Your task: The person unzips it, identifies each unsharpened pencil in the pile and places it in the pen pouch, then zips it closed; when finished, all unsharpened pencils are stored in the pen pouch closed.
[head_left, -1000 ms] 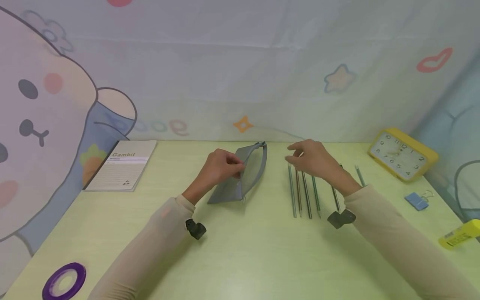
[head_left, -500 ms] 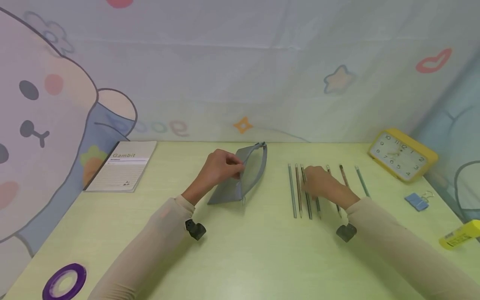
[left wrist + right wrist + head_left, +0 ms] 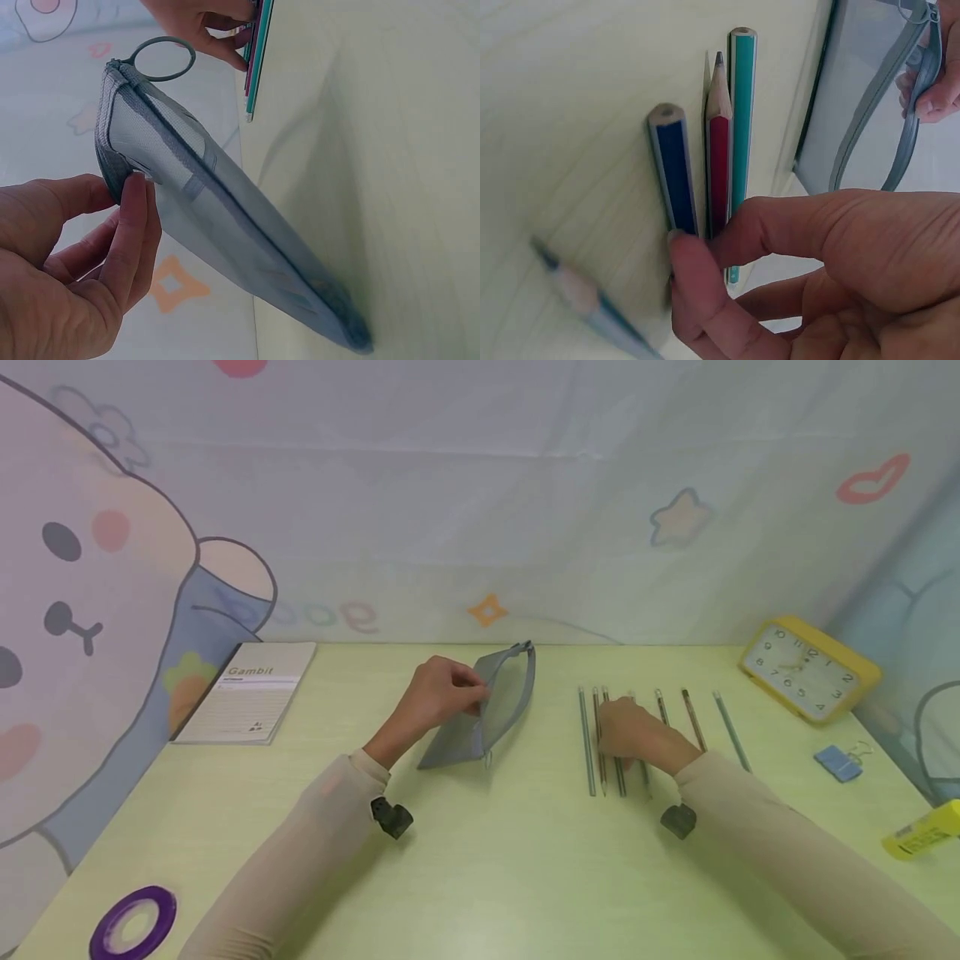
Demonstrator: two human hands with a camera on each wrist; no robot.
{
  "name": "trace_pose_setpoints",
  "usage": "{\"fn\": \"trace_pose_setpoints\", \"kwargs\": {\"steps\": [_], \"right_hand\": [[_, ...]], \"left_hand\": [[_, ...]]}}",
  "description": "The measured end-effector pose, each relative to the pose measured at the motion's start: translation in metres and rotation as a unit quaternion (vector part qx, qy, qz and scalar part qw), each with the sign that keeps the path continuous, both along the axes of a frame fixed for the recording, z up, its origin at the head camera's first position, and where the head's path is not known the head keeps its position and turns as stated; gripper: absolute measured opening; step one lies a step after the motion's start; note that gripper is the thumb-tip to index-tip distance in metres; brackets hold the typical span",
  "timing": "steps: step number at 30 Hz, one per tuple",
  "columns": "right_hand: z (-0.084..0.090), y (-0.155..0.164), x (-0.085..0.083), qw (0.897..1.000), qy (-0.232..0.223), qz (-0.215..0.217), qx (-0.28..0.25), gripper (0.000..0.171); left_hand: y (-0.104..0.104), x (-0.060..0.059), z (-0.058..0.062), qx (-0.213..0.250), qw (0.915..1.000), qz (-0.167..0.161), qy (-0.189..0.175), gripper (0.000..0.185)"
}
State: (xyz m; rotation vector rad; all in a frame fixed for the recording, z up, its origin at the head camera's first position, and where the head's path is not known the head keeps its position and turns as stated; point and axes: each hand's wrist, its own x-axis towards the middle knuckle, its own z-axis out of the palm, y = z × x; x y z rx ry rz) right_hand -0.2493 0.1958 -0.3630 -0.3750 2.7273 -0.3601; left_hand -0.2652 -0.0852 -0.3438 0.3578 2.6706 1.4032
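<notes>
My left hand pinches the rim of a grey mesh zipper pouch, whose mouth gapes toward the pencils. The pouch leans with its lower edge on the table. My right hand is down at the row of pencils. In the right wrist view, its thumb and a finger pinch a dark blue pencil. A red pencil and a teal pencil lie just beside it. Another sharpened pencil, blurred, lies on the other side. My right hand partly hides the pencils under it.
To the right lie a brown pencil and a green pencil. A yellow clock, blue binder clip and yellow glue stick stand or lie farther right. At left are a notebook and purple tape roll.
My right hand came down from above the pencils' far ends onto the row, then shifted slightly left to the dark blue pencil. My left hand and the pouch have stayed in place.
</notes>
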Motion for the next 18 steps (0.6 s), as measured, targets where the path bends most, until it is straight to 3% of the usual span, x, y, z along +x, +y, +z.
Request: {"fn": "trace_pose_setpoints", "kwargs": {"steps": [8, 17, 18], "right_hand": [[-0.0038, -0.0025, -0.0011, 1.0, 0.006, 0.007, 0.012, 0.026], [-0.003, 0.0044, -0.0035, 0.999, -0.009, -0.017, -0.028, 0.005], [-0.0005, 0.006, -0.0041, 0.999, -0.009, -0.018, -0.034, 0.013]], "left_hand": [[-0.0009, 0.0004, 0.0014, 0.005, 1.0, -0.001, -0.002, 0.019], [-0.0008, 0.0004, -0.0016, 0.011, 0.9999, 0.0, -0.003, 0.017], [-0.0006, 0.0003, -0.0016, 0.011, 0.9999, 0.0, -0.001, 0.017]]}}
